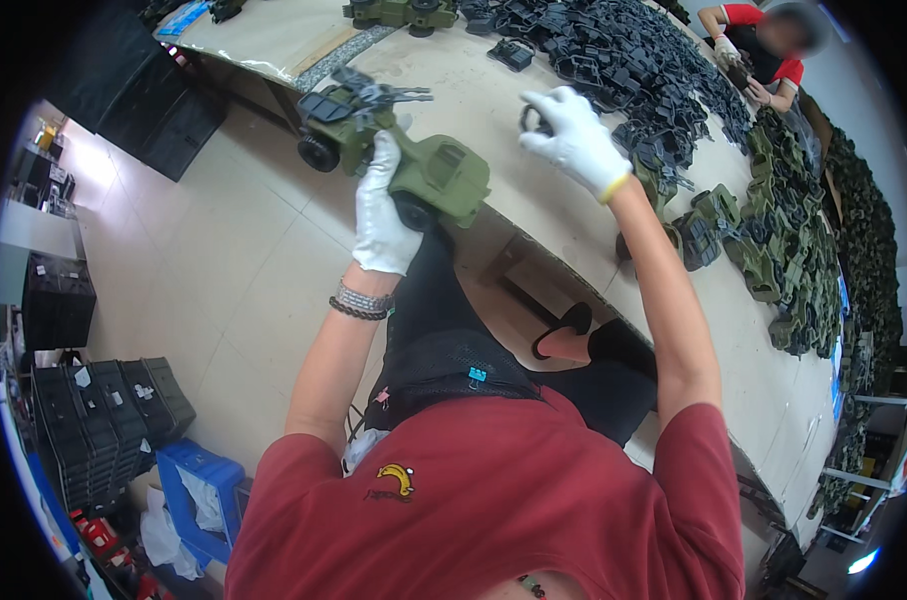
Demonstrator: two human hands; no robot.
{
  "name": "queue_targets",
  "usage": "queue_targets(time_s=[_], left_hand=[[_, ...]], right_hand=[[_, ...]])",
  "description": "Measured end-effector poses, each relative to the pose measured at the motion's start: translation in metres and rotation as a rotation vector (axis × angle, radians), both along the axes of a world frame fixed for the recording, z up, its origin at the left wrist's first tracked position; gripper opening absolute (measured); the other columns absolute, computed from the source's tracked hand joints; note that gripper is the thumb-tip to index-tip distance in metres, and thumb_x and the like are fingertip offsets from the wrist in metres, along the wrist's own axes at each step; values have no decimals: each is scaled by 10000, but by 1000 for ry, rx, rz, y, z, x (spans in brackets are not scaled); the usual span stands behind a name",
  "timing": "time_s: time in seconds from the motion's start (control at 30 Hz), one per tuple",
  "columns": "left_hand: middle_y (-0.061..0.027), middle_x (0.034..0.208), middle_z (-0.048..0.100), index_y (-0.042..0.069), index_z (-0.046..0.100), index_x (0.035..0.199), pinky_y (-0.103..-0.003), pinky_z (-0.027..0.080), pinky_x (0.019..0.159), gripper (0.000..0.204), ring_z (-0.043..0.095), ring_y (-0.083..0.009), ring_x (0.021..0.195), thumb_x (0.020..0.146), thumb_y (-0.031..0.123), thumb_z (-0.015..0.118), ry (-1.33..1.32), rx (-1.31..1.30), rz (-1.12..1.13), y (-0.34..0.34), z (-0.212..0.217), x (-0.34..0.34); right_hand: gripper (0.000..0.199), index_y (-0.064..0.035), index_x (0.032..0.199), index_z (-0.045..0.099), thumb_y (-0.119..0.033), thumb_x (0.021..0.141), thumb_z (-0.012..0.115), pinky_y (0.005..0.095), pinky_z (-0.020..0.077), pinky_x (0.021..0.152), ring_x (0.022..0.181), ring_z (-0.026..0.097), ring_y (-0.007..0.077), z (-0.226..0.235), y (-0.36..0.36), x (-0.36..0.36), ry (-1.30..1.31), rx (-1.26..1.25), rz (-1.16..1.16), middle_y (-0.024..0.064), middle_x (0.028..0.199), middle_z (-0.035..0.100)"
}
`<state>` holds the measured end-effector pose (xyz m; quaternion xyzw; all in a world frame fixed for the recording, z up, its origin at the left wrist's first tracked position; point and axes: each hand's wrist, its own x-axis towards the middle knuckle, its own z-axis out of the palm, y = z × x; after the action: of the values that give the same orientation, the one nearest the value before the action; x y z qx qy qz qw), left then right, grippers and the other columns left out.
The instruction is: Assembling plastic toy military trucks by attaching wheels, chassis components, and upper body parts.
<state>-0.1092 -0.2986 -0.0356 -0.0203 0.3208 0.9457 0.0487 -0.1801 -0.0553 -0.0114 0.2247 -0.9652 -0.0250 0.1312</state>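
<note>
My left hand (384, 215), in a white glove, is closed round the side of an olive-green toy jeep (444, 175). The jeep is held up beside the table's near edge, with black wheels and a dark gun-like piece (369, 92) on its rear. Over the table, my gloved right hand (577, 140) pinches a small black curved part (535, 120) between thumb and fingers; its exact kind cannot be made out. Beyond that hand lies a big heap of black plastic parts (614, 60). Below the right wrist, more green toy vehicles (709, 225) stand on the table.
A long pale table (564, 225) runs along my right side. Green plastic parts (789, 240) are piled at its right. A co-worker (774, 50) with gloved hands works at the far side. Stacked black crates (104, 420) and a blue crate (199, 500) stand on the floor at left.
</note>
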Motion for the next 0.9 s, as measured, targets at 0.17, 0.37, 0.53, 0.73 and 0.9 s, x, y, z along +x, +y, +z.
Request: queue_targets(time_s=[0.17,0.37,0.53,0.73,0.9], left_hand=[[-37,1260,585,66,519,1398,-378,528,973,530,610,-177,1116,993,389,631,92,-162,22,30,-10,6],[59,1084,605,114,614,1221,-263,487,924,276,577,-63,991,982,231,685,220,-224,390,121,-74,-23],[14,1156,603,98,566,1278,-362,545,919,431,615,-148,1053,961,362,693,219,-157,256,111,-79,-33],[-66,1280,584,64,512,1380,-431,501,1023,625,585,-229,1199,974,533,591,67,-27,92,99,-63,-24],[-83,1286,575,60,513,1380,-444,501,1028,637,579,-246,1205,975,547,579,65,-8,54,94,-49,-13]], right_hand=[[320,-78,1167,715,-50,869,601,283,507,779,863,629,180,20,-12,87,-40,-995,54,92,1022,603],[322,-90,1131,675,25,849,571,429,524,853,1001,629,356,-74,44,61,241,-589,-71,149,1113,645],[343,-69,1051,667,98,763,584,412,533,812,930,639,345,-46,20,142,342,-704,-7,149,1010,647],[274,-56,959,669,110,765,572,374,531,780,890,652,297,-38,28,168,119,-794,-64,110,967,666],[220,-43,971,686,76,848,547,316,529,797,861,671,239,12,33,130,223,-824,-89,120,955,674]])
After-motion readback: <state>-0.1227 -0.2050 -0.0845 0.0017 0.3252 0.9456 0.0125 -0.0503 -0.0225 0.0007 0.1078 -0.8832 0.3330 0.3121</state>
